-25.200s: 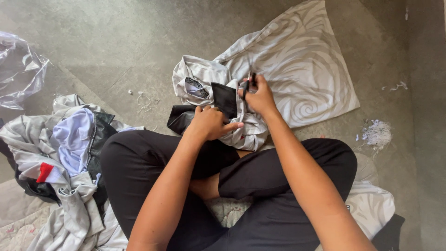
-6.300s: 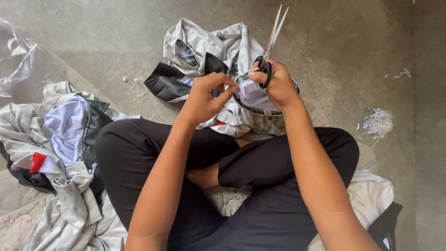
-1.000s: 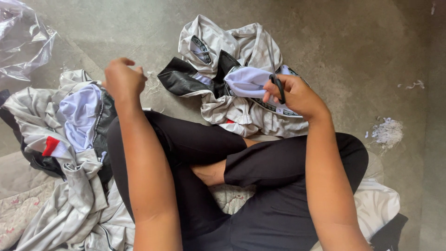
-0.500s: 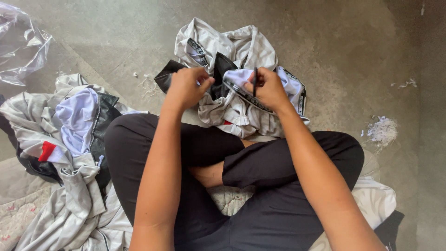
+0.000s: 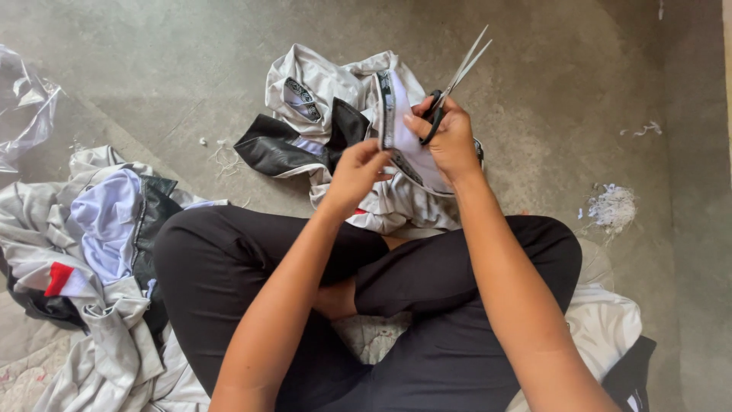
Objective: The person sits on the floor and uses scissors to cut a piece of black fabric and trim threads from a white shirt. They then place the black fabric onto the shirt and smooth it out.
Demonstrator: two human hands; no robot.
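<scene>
- Your right hand [image 5: 450,137] is closed around the black handles of the scissors [image 5: 456,84]; the blades point up and away, almost shut.
- Your left hand [image 5: 357,172] pinches the near edge of the grey garment [image 5: 328,91], just beside your right hand.
- The garment lies bunched on the floor [image 5: 549,69], in front of your crossed legs.
- A pile of clothes [image 5: 91,252] sits on the left.
- White scraps [image 5: 610,206] lie on the right.

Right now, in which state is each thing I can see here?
scissors: blades nearly shut, pointing up, held in right hand
grey garment: crumpled, its trimmed edge pinched by left hand
clothes pile: heaped
plastic bag: crumpled
thread scraps: loose on floor
</scene>
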